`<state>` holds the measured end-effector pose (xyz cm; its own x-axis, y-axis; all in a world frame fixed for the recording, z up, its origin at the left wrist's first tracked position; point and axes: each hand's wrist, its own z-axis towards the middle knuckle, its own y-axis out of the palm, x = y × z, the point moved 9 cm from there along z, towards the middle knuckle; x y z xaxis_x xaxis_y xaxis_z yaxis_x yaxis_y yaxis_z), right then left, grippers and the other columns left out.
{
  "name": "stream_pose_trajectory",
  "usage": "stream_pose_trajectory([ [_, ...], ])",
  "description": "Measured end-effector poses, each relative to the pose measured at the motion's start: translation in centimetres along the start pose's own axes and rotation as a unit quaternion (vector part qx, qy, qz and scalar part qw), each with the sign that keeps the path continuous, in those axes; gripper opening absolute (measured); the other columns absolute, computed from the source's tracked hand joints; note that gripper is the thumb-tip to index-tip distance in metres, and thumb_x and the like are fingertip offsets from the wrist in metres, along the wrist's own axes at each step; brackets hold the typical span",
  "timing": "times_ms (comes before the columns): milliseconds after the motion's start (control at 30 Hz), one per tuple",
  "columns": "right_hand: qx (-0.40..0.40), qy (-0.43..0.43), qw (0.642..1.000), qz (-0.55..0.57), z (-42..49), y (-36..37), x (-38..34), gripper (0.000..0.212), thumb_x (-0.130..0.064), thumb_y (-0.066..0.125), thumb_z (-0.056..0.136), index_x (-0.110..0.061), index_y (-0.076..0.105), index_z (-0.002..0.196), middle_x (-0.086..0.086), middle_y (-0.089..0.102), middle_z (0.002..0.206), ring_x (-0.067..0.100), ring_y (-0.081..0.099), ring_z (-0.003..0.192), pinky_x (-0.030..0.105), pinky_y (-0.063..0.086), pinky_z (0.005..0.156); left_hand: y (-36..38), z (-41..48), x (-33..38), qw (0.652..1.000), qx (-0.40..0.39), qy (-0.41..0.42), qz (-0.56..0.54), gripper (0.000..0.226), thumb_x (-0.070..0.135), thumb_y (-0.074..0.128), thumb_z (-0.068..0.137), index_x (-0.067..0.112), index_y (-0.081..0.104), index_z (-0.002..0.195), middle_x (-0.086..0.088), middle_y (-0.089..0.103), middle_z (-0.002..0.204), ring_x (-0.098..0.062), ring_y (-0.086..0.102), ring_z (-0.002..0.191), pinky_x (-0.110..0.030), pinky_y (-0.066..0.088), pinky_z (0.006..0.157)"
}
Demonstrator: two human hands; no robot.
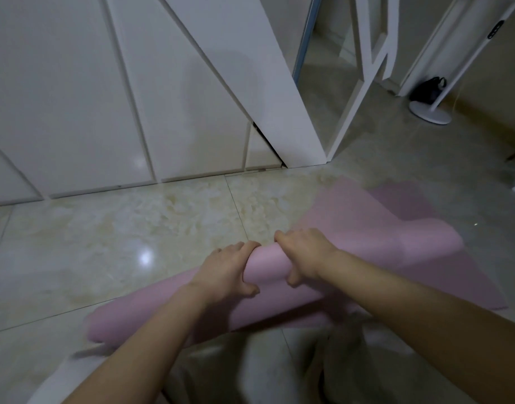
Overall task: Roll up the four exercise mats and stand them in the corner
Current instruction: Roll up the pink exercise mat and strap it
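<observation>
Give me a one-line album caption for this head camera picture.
The left hand and right hand grip a partly rolled pink exercise mat on a glossy tiled floor beside white wall panels.

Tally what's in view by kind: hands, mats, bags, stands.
Hands: 2 (left hand, right hand)
Mats: 1 (pink mat, part-rolled; no second one clear)
Bags: 1 (black bag)
Stands: 1 (white stand)
Total: 5

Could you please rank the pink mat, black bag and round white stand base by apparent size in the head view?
Pink foam exercise mat, largest.
Round white stand base and black bag: alike, both distant.
</observation>
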<state>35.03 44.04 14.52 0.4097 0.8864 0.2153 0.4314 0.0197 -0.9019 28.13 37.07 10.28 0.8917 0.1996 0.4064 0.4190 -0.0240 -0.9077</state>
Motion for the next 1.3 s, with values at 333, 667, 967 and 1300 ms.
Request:
stream_pose_trajectory([
  [333,-0.114,-0.018,0.991,0.069,2.7,-0.3,0.8,0.06,-0.047,0.083,0.056,-0.016,0.058,0.102,0.001,0.063,0.095,0.023,0.059,0.084,0.028,0.046,0.067,0.1,-0.3,0.7,0.989,0.092,-0.025,0.109,0.1,0.059,0.067,0.071,0.02,0.017,0.149,-0.003,0.044,0.129,-0.023,0.044,0.118,-0.037,0.028,0.103],
  [667,-0.119,-0.056,0.991,0.032,1.0,2.1,-0.5,0.075,-0.044,0.08,0.065,-0.021,0.044,0.126,0.001,0.057,0.117,0.023,0.057,0.102,0.03,0.041,0.078,1.6,0.6,0.0,0.999,-0.016,-0.027,-0.008,0.072,0.05,0.075,0.068,0.022,0.041,0.125,-0.002,0.06,0.115,-0.023,0.056,0.102,-0.03,0.04,0.078],
  [967,-0.043,-0.066,0.997,-0.025,-0.1,1.8,-0.4,0.07,-0.036,0.077,0.069,-0.013,0.039,0.123,0.006,0.057,0.111,0.026,0.058,0.096,0.029,0.035,0.069,2.5,0.5,0.7,0.997,-0.055,-0.025,-0.052,0.074,0.053,0.075,0.066,0.025,0.04,0.125,0.003,0.057,0.117,-0.02,0.055,0.103,-0.032,0.045,0.082],
  [1300,-0.129,-0.049,0.99,0.036,0.8,1.8,0.6,0.068,-0.043,0.081,0.063,-0.016,0.051,0.116,0.002,0.06,0.107,0.022,0.056,0.09,0.028,0.041,0.071,2.9,-1.5,2.7,0.993,0.056,-0.051,0.087,0.112,0.063,0.063,0.074,0.016,-0.003,0.15,-0.004,0.031,0.139,-0.022,0.034,0.125,-0.034,0.027,0.105],
])
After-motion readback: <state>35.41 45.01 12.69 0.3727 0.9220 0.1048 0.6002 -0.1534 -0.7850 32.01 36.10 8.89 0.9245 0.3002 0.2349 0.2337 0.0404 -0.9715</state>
